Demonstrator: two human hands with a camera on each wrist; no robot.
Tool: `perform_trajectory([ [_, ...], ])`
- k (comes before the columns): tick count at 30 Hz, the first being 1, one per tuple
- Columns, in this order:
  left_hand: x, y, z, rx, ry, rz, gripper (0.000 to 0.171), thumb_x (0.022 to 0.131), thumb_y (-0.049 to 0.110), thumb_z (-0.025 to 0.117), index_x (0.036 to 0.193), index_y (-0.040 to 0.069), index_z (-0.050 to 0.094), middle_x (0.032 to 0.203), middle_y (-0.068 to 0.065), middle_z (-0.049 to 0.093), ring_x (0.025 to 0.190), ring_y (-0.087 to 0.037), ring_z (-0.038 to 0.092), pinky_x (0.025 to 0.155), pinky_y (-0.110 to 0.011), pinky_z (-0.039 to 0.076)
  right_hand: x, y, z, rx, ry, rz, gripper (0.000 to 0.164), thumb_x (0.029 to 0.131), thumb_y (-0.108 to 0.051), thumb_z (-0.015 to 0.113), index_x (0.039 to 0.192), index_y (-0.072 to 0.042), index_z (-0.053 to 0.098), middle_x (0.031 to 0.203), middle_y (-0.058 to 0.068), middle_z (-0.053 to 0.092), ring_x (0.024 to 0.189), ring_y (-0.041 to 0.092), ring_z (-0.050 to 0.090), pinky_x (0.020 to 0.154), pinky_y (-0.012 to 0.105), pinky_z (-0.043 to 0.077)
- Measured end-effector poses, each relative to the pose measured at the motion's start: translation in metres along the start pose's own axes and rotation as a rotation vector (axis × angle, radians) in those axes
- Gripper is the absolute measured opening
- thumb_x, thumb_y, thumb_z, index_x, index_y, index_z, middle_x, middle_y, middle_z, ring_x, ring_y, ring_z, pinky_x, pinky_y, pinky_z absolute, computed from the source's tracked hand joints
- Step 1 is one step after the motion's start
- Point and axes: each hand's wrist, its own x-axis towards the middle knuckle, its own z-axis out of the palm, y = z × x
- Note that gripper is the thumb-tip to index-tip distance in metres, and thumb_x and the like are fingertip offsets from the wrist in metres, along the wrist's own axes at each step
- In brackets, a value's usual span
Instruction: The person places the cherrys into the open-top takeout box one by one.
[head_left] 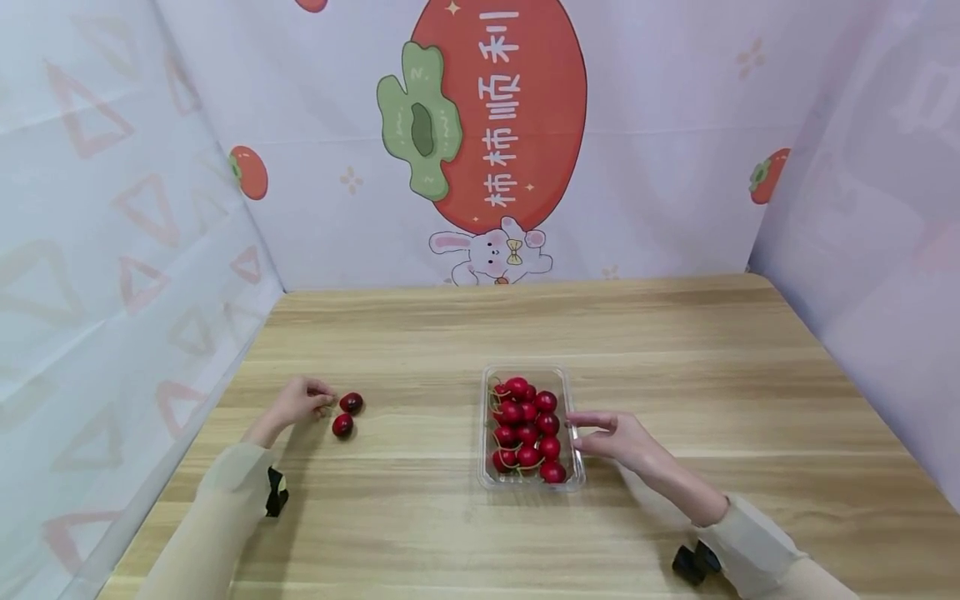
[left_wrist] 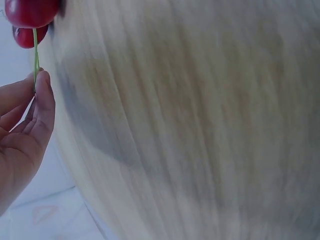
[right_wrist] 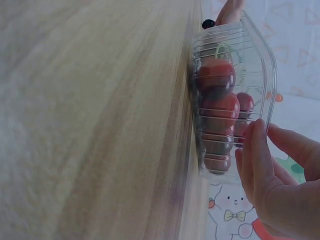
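Note:
Toward the table's left side, my left hand [head_left: 296, 403] pinches the thin green stems [left_wrist: 36, 60] of two dark red cherries [head_left: 351, 403] between thumb and fingertips. The fruit hangs past the fingertips in the left wrist view. A clear plastic box [head_left: 485, 442] stands near the middle of the table, with many red cherries [head_left: 528, 412] lying inside, several with stems. My right hand [head_left: 615, 439] grips the right rim of this box, its thumb and fingers on either side of the plastic edge in the right wrist view.
A light wooden table [head_left: 420, 533] lies under everything. Printed white cloth [head_left: 315, 225] rises along its back, and cloth walls flank the left and right. Each wrist wears a black strap-mounted device [head_left: 276, 492].

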Motion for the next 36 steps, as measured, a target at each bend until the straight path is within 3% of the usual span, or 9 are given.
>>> perform_trajectory([
  [6, -0.001, 0.005, 0.000, -0.151, 0.040, -0.082, 0.024, 0.085, -0.003, 0.052, 0.103, -0.019, 0.053, 0.086, -0.015, 0.064, 0.066, -0.011, 0.059, 0.065, -0.026, 0.052, 0.001, -0.002, 0.000, -0.004, -0.002, 0.001, 0.052, 0.079, -0.018, 0.065, 0.122, 0.006, 0.048, 0.125, 0.021, 0.048, 0.096, 0.017, 0.059, 0.084, 0.029, 0.046],
  [11, -0.004, 0.020, 0.003, -0.188, 0.065, -0.114, 0.027, 0.087, 0.002, 0.052, 0.107, -0.016, 0.053, 0.087, -0.014, 0.064, 0.070, -0.010, 0.060, 0.069, -0.026, 0.051, 0.000, -0.002, 0.000, -0.006, -0.002, -0.008, 0.052, 0.080, -0.018, 0.065, 0.122, 0.007, 0.048, 0.124, 0.021, 0.048, 0.098, 0.019, 0.058, 0.083, 0.028, 0.046],
  [15, -0.006, 0.030, 0.007, -0.211, 0.087, -0.111, 0.028, 0.087, 0.002, 0.053, 0.108, -0.017, 0.053, 0.088, -0.019, 0.064, 0.069, -0.009, 0.060, 0.069, -0.027, 0.051, -0.001, -0.002, -0.001, 0.011, -0.009, -0.015, 0.051, 0.080, -0.017, 0.064, 0.122, 0.007, 0.047, 0.125, 0.022, 0.046, 0.097, 0.021, 0.059, 0.084, 0.029, 0.046],
  [23, -0.008, 0.043, 0.017, -0.284, 0.133, -0.104, 0.029, 0.087, 0.001, 0.052, 0.109, -0.018, 0.052, 0.106, -0.031, 0.056, 0.071, -0.010, 0.062, 0.071, -0.026, 0.051, -0.001, -0.003, 0.000, 0.014, -0.007, -0.015, 0.051, 0.080, -0.016, 0.065, 0.122, 0.008, 0.047, 0.126, 0.022, 0.046, 0.098, 0.021, 0.058, 0.084, 0.028, 0.046],
  [30, -0.013, 0.057, 0.022, -0.380, 0.129, -0.140, 0.032, 0.088, 0.004, 0.051, 0.113, -0.016, 0.049, 0.109, -0.028, 0.056, 0.075, -0.011, 0.063, 0.075, -0.025, 0.050, 0.000, -0.003, 0.001, 0.013, -0.003, -0.013, 0.051, 0.080, -0.016, 0.065, 0.121, 0.007, 0.048, 0.125, 0.021, 0.047, 0.097, 0.019, 0.059, 0.083, 0.027, 0.046],
  [36, -0.019, 0.079, 0.028, -0.447, 0.110, -0.156, 0.036, 0.089, 0.008, 0.051, 0.117, -0.015, 0.047, 0.106, -0.019, 0.059, 0.076, -0.007, 0.061, 0.079, -0.027, 0.049, -0.001, -0.002, 0.001, 0.028, -0.014, -0.009, 0.052, 0.079, -0.017, 0.065, 0.121, 0.008, 0.047, 0.125, 0.022, 0.047, 0.094, 0.016, 0.060, 0.082, 0.027, 0.047],
])
